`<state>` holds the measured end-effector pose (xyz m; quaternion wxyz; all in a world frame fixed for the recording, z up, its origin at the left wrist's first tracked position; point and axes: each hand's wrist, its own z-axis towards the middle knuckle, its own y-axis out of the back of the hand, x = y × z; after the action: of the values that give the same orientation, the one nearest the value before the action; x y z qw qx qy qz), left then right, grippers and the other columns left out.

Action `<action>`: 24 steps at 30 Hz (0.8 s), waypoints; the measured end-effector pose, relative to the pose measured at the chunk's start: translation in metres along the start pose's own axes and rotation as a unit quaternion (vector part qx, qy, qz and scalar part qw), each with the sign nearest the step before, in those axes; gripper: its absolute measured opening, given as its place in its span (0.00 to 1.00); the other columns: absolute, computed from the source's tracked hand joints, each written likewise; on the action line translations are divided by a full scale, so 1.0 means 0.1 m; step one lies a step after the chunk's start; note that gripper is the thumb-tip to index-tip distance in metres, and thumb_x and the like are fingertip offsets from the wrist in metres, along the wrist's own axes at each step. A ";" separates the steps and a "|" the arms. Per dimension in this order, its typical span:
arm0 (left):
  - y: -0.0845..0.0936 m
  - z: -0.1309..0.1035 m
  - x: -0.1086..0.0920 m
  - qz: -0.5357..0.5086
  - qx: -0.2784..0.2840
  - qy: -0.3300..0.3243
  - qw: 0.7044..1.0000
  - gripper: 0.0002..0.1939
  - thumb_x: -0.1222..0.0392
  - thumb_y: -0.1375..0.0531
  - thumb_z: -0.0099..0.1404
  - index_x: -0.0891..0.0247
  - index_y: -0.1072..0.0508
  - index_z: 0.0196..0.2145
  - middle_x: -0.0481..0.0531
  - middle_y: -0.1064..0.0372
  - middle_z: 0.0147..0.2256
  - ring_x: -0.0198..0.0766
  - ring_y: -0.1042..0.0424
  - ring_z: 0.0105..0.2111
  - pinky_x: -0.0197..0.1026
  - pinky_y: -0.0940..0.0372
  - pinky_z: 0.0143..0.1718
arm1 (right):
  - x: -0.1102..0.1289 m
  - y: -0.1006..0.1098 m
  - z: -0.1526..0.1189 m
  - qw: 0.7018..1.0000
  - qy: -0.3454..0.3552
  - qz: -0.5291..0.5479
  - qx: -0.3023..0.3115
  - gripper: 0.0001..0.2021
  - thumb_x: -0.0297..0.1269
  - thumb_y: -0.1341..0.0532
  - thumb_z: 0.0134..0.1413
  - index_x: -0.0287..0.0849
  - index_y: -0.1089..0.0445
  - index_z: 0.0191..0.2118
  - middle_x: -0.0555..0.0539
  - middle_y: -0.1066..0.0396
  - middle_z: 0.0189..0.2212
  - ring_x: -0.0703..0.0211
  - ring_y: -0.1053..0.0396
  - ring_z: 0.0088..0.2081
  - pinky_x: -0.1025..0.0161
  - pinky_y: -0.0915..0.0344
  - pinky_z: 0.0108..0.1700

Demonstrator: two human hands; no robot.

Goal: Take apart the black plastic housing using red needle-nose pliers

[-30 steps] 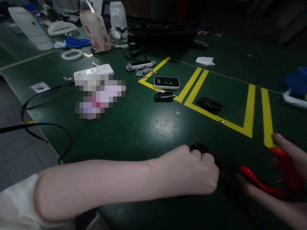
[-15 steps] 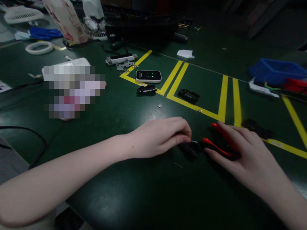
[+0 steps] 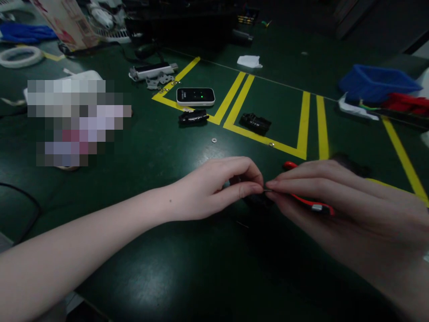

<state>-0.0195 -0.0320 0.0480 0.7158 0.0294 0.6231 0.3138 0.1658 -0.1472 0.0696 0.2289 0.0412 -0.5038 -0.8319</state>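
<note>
My left hand [image 3: 228, 185] pinches a thin metal pin [image 3: 267, 190] between thumb and forefinger. At the pin's other end, the fingertips of my right hand [image 3: 335, 197] are closed on it. Under both hands sits a black plastic part [image 3: 256, 200], largely hidden. Red-handled pliers [image 3: 306, 202] lie on the table behind my right fingers, partly covered by them. A second thin metal pin [image 3: 242, 224] rests on the green table just nearer to me.
Beyond the hands lie a washer [image 3: 214, 140], a metal ring [image 3: 271, 145], black plastic parts [image 3: 255, 123] and a white-and-black device [image 3: 195, 96] with a green light. Yellow tape [image 3: 264, 141] marks the table. A blue bin [image 3: 377, 82] stands at the right.
My right hand has let go of the red-handled pliers and moved left to pinch the pin held by my left hand. The view has shifted slightly right.
</note>
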 end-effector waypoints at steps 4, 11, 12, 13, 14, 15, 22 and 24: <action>0.03 0.01 0.07 0.031 -0.005 -0.013 0.999 0.04 0.66 0.44 0.71 0.67 0.30 0.41 0.49 0.29 0.40 0.31 0.30 0.39 0.33 0.36 0.40 | -0.05 -0.03 -0.01 0.999 -0.023 0.029 0.011 0.08 0.32 0.36 0.58 0.50 0.32 0.42 0.54 0.27 0.37 0.64 0.28 0.39 0.64 0.31 0.39; 0.04 0.03 0.29 0.189 0.052 -0.010 0.980 0.32 0.54 0.37 0.67 0.65 0.43 0.63 0.57 0.35 0.58 0.44 0.37 0.57 0.48 0.43 0.56 | -0.24 -0.16 -0.05 0.992 -0.084 0.086 0.044 0.01 0.35 0.37 0.59 0.47 0.28 0.37 0.50 0.28 0.37 0.61 0.29 0.37 0.61 0.33 0.34; 0.03 0.04 0.29 0.196 0.063 -0.009 0.979 0.29 0.56 0.38 0.68 0.64 0.42 0.62 0.55 0.33 0.56 0.43 0.35 0.56 0.48 0.43 0.55 | -0.26 -0.18 -0.05 0.991 -0.086 0.089 0.049 0.02 0.35 0.37 0.59 0.47 0.28 0.38 0.50 0.28 0.37 0.60 0.29 0.37 0.60 0.33 0.35; 0.03 0.04 0.29 0.199 0.070 -0.010 0.977 0.26 0.56 0.39 0.69 0.64 0.39 0.61 0.54 0.31 0.54 0.43 0.34 0.54 0.47 0.43 0.53 | -0.26 -0.19 -0.05 0.991 -0.085 0.093 0.054 0.02 0.35 0.37 0.59 0.46 0.28 0.38 0.49 0.28 0.37 0.60 0.29 0.37 0.60 0.33 0.35; 0.03 0.04 0.29 0.201 0.074 -0.012 0.977 0.22 0.57 0.39 0.69 0.63 0.35 0.58 0.53 0.30 0.52 0.42 0.34 0.52 0.46 0.43 0.51 | -0.27 -0.20 -0.05 0.990 -0.083 0.097 0.061 0.02 0.35 0.37 0.59 0.46 0.27 0.38 0.49 0.28 0.37 0.60 0.29 0.37 0.59 0.33 0.35; 0.03 0.05 0.28 0.202 0.075 -0.012 0.976 0.19 0.57 0.39 0.69 0.63 0.33 0.56 0.52 0.29 0.49 0.42 0.33 0.51 0.45 0.43 0.50 | -0.27 -0.21 -0.05 0.989 -0.081 0.103 0.067 0.02 0.35 0.37 0.59 0.45 0.27 0.38 0.48 0.28 0.37 0.60 0.30 0.37 0.59 0.33 0.36; 0.02 0.05 0.28 0.206 0.065 -0.015 0.976 0.18 0.57 0.38 0.68 0.63 0.30 0.54 0.51 0.28 0.47 0.42 0.32 0.49 0.45 0.43 0.50 | -0.23 -0.21 -0.05 0.988 -0.072 0.120 0.067 0.02 0.31 0.38 0.59 0.42 0.27 0.38 0.47 0.29 0.36 0.60 0.31 0.38 0.58 0.34 0.38; 0.02 0.04 0.29 0.203 0.062 -0.013 0.977 0.20 0.57 0.37 0.68 0.64 0.31 0.55 0.51 0.28 0.48 0.42 0.32 0.50 0.45 0.42 0.50 | -0.23 -0.23 -0.05 0.988 -0.069 0.122 0.068 0.03 0.31 0.38 0.59 0.42 0.27 0.38 0.47 0.29 0.36 0.60 0.31 0.38 0.58 0.35 0.37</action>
<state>-0.0155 -0.0151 0.0241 0.6418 0.2038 0.6133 0.4128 0.1800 -0.1326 0.0441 0.2906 -0.0624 -0.5752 -0.7621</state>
